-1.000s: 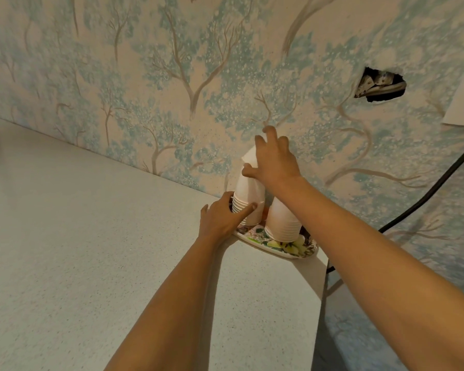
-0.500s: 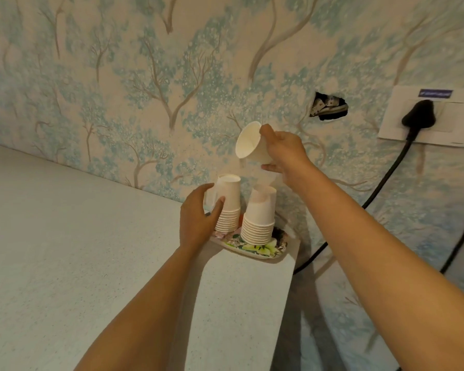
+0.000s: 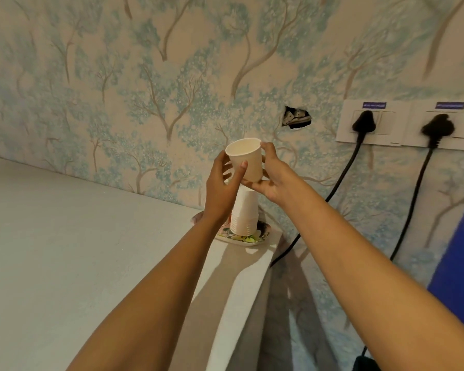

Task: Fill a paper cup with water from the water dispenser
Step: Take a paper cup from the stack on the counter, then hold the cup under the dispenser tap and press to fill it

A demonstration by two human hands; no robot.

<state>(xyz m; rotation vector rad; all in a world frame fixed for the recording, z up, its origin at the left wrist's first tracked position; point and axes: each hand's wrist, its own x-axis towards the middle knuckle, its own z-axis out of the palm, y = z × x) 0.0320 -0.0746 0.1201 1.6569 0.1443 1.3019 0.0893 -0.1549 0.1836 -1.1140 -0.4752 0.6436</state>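
A white paper cup (image 3: 248,160) is held upright in the air above the counter's far right corner, its mouth turned toward me and empty inside. My right hand (image 3: 272,179) grips it from the right and below. My left hand (image 3: 221,188) touches its left side with thumb and fingers. Below them a stack of upside-down paper cups (image 3: 244,214) stands on a floral plate (image 3: 248,239). No water dispenser is in sight.
The pale speckled counter (image 3: 78,250) ends at a right edge just past the plate. Two black plugs and cables (image 3: 359,145) hang from wall sockets (image 3: 413,124) at the right. A hole (image 3: 296,119) gapes in the wallpaper. A blue object (image 3: 458,263) stands at the right border.
My right hand has lifted one cup off the stack and turned it upright. My left hand has left the stack and come up to the cup. The view has shifted right.
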